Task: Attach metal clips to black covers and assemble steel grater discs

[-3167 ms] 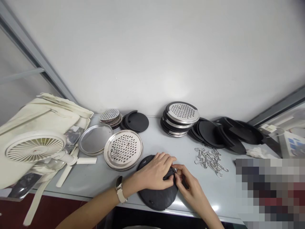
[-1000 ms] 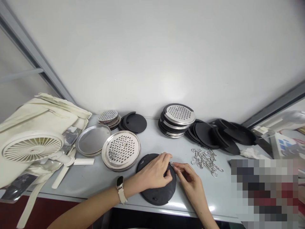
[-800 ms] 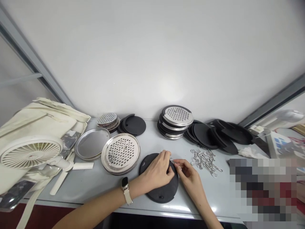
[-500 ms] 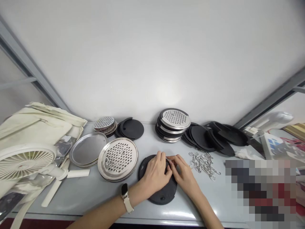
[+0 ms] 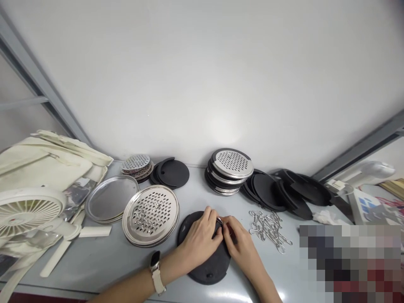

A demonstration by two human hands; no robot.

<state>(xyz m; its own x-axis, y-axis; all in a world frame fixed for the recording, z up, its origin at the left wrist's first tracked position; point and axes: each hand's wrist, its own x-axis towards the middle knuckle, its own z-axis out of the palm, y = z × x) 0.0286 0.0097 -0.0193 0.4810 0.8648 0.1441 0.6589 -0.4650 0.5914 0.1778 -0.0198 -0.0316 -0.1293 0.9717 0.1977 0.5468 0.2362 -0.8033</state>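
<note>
Both hands had drawn together since a second before, when the right hand (image 5: 241, 246) still stood slightly apart with its small wire clip (image 5: 219, 220) raised at the far rim of the black disc (image 5: 208, 269); now its fingertips met those of the left hand (image 5: 198, 242) there. The disc itself had stayed flat on the grey table (image 5: 104, 261), close to the near edge. The left hand, a pale-strapped watch (image 5: 156, 273) on its wrist, lay palm down across the disc, fingers curled and pinched tight at the disc's far rim. The right hand came in from the disc's right, knuckles up, thumb and forefinger closed narrowly on the clip, which showed only as a glint between the two hands. Just right of the disc lay a loose heap of clips (image 5: 268, 225); just left of it sat a perforated steel tray (image 5: 150, 214), with a plain steel tray (image 5: 110, 198) beyond that. Behind the disc, against the wall, stood a stack of finished discs (image 5: 229, 170), and farther right a spread of black lids (image 5: 284, 189). Far to the disc's left rested a white fan (image 5: 28, 210).
</note>
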